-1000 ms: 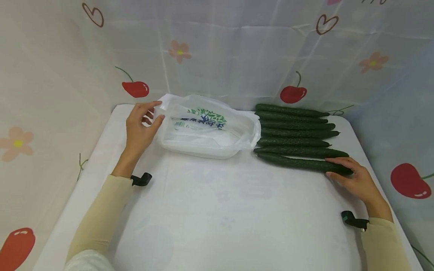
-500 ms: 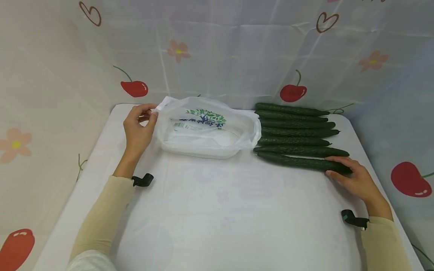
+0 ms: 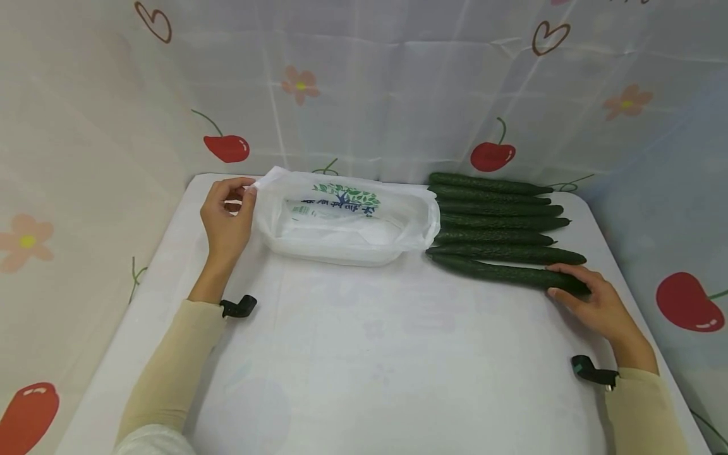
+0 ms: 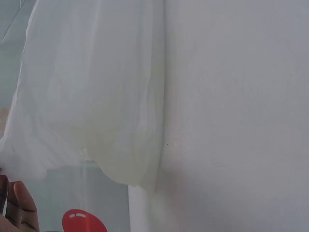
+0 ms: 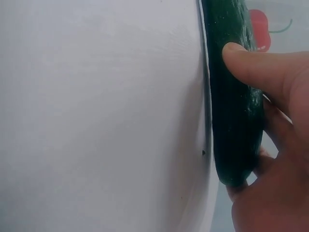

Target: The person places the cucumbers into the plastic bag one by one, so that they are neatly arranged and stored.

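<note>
A white plastic bag [image 3: 341, 243] with a green tree print lies around a pale tray-like shape at the back of the table. At its left end my left hand [image 3: 224, 218] pinches the bag's edge between thumb and fingers. In the left wrist view the translucent bag [image 4: 96, 87] fills the upper left, with only some fingers [image 4: 21, 208] at the corner. On the right, my right hand [image 3: 603, 303] grips the near end of the frontmost cucumber [image 3: 500, 272]. The right wrist view has the thumb on top of this cucumber [image 5: 234, 116] and fingers along its far side.
Several more dark green cucumbers [image 3: 495, 222] lie side by side behind the gripped one, their left ends against the bag. A patterned curtain [image 3: 387, 95] rises directly behind the white table [image 3: 364, 354], and others stand at both sides.
My left hand has closed its thumb and fingers on the bag's left edge and drawn it a little to the left, stretching the opening. The right hand stays on the cucumber.
</note>
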Demonstrator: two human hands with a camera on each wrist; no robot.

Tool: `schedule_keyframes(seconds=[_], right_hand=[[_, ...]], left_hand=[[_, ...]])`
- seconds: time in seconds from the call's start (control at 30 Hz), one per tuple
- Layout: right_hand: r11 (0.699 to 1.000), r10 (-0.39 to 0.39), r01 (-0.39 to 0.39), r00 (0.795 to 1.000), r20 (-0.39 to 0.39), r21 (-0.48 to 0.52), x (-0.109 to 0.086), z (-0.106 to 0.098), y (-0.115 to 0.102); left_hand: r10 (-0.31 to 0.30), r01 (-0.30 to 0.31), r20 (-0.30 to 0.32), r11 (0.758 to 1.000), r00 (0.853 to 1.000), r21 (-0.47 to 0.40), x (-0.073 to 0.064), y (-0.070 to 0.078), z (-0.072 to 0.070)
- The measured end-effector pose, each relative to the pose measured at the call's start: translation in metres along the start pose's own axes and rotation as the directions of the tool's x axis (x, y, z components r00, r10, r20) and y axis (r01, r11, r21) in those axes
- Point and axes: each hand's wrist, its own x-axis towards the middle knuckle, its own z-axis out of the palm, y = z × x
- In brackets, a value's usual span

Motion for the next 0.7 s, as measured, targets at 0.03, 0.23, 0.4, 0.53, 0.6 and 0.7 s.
schedule_keyframes(seconds=[0.03,0.23,0.4,0.53,0.6,0.7], right_hand=[[1.000,-0.004,0.004,1.000,-0.007,0.003,-0.001,0.000,0.000],[1.000,0.009,-0.008,1.000,-0.026,0.022,-0.006,0.000,-0.002],[0.998,0.047,-0.045,0.998,-0.029,0.038,-0.010,-0.001,-0.001],[0.998,0.055,-0.053,0.997,-0.044,0.043,-0.012,-0.001,-0.002],[0.997,0.061,-0.059,0.997,-0.049,0.050,-0.012,-0.002,-0.001],[0.996,0.069,-0.065,0.996,-0.056,0.061,-0.013,-0.002,-0.001]], left_hand=[[-0.004,0.004,0.001,1.000,1.000,-0.003,0.000,-0.001,0.000],[-0.022,0.022,0.008,0.999,1.000,-0.044,-0.001,-0.003,-0.001],[-0.025,0.026,0.012,0.999,1.000,-0.045,-0.002,-0.004,-0.001],[-0.030,0.031,0.018,0.998,0.999,-0.048,-0.002,-0.004,-0.001],[-0.033,0.034,0.021,0.998,0.999,-0.050,-0.003,-0.004,-0.001],[-0.034,0.035,0.024,0.998,0.999,-0.045,-0.003,-0.005,0.000]])
